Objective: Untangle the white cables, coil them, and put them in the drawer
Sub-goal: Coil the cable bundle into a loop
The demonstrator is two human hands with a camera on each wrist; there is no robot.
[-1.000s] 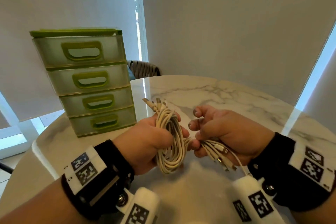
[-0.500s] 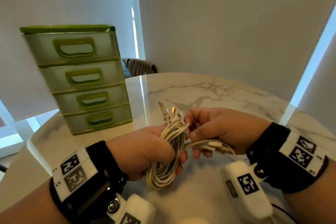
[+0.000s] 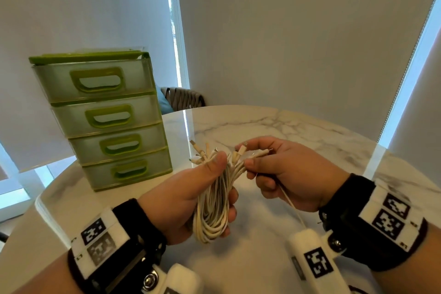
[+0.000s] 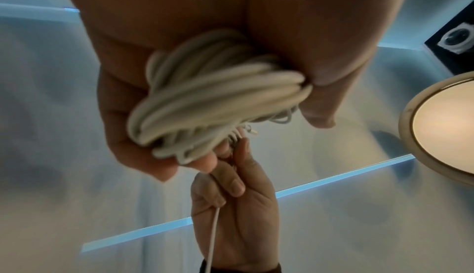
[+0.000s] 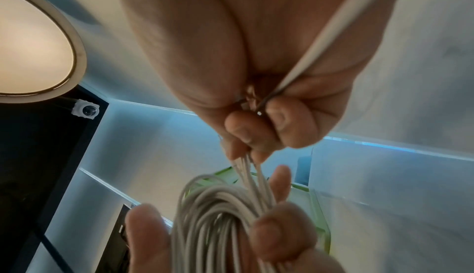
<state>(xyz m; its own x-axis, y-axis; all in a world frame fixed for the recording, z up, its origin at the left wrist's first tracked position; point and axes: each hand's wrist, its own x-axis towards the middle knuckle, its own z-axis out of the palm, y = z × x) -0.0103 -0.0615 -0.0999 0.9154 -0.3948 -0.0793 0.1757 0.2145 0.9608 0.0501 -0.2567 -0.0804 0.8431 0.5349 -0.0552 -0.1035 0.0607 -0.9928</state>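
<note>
A coil of white cables (image 3: 212, 207) hangs upright above the marble table (image 3: 298, 131). My left hand (image 3: 191, 196) grips it around the middle, thumb pressed on top. Several plug ends (image 3: 202, 154) fan out above that thumb. My right hand (image 3: 286, 172) pinches another bunch of plug ends (image 3: 248, 153) at the coil's top right. In the left wrist view the coil (image 4: 205, 103) fills my left palm, with the right hand (image 4: 236, 212) just beyond. In the right wrist view the right fingers (image 5: 259, 129) curl round the strands leading to the coil (image 5: 212, 216). The green drawer unit (image 3: 105, 122) stands at left, all drawers closed.
A thin white lead (image 3: 292, 205) runs from under my right hand to the wrist camera unit (image 3: 310, 258). A woven chair back (image 3: 183, 98) shows behind the table. A round ceiling lamp (image 4: 446, 127) appears in the wrist views. Blinds cover the windows.
My right hand has brought its bunch of plug ends up from below right to the top of the coil, beside the others. The left hand has kept its grip and the coil has risen slightly.
</note>
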